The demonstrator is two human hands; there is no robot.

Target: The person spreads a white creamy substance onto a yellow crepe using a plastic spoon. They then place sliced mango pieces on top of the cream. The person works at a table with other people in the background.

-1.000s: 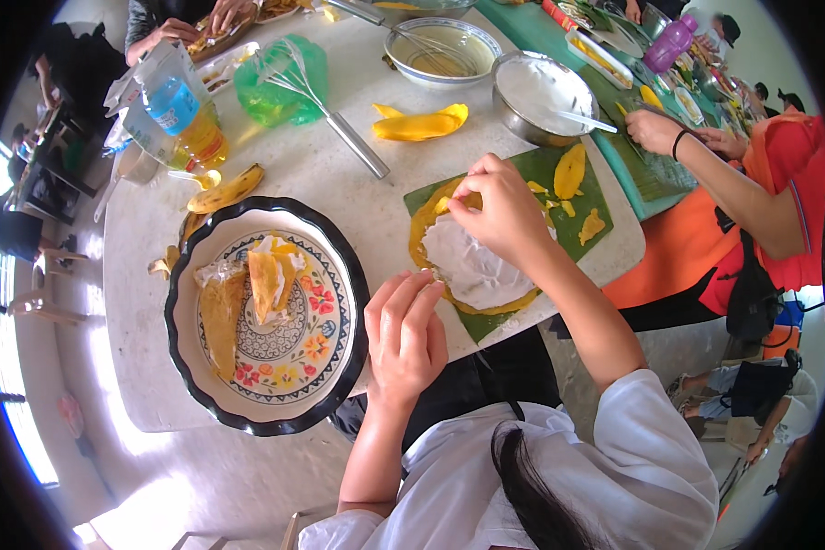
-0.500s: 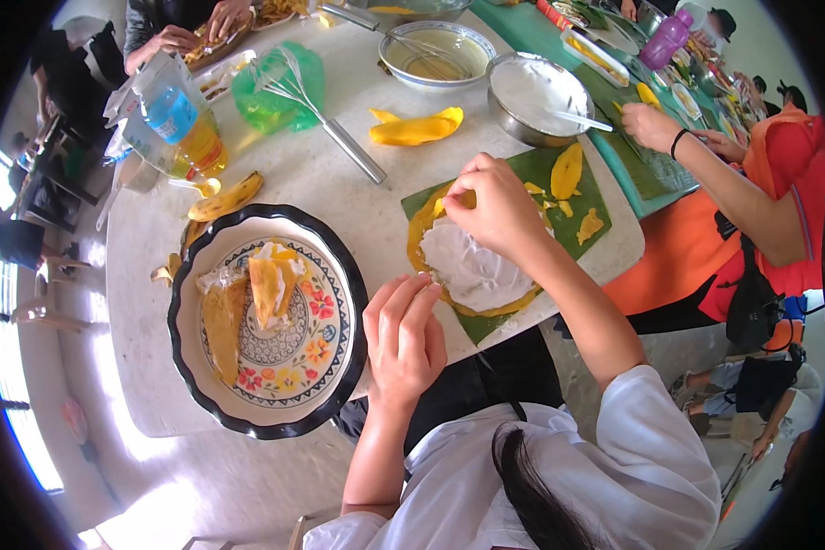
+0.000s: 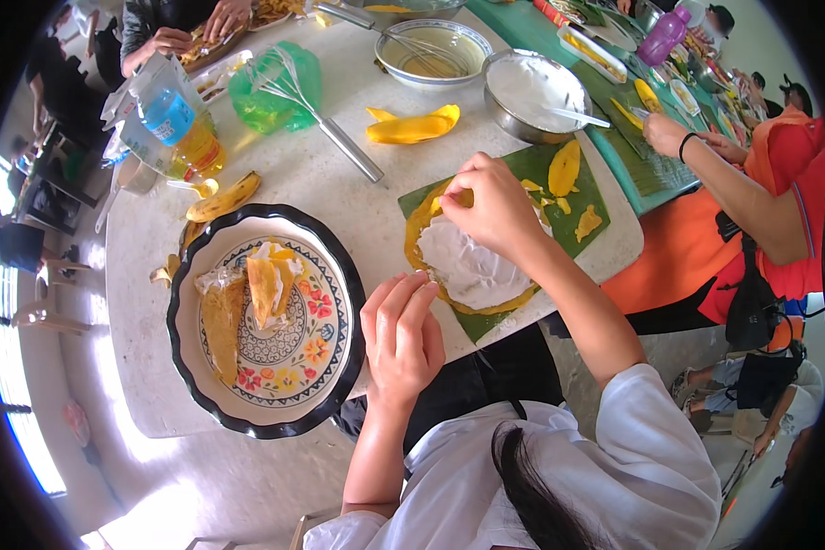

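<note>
A round yellow crepe (image 3: 416, 240) spread with white cream (image 3: 472, 261) lies on a green banana leaf (image 3: 573, 226) at the table's near edge. Over its far left part my right hand (image 3: 493, 206) pinches a small yellow piece of mango (image 3: 436, 203). My left hand (image 3: 401, 335) is half curled beside the crepe's near left rim, fingers loosely bent, nothing visible in them; its thumb is mostly hidden. Mango slices and scraps (image 3: 565, 169) rest on the leaf's right side. Left of my hands, a dark-rimmed floral dish (image 3: 325, 390) holds two folded, filled crepes (image 3: 270, 284).
Farther off are a steel bowl of cream (image 3: 536, 87), a patterned bowl (image 3: 472, 64) with a whisk, mango peels (image 3: 414, 126), another whisk (image 3: 348, 147) on a green bag, bottles (image 3: 170, 115) and a banana (image 3: 225, 200). A person in orange (image 3: 779, 174) works at right; another's hands are far left.
My two hands keep nearly the same pose over the crepe. The view has shifted slightly. At right, the co-worker's hands have moved a little.
</note>
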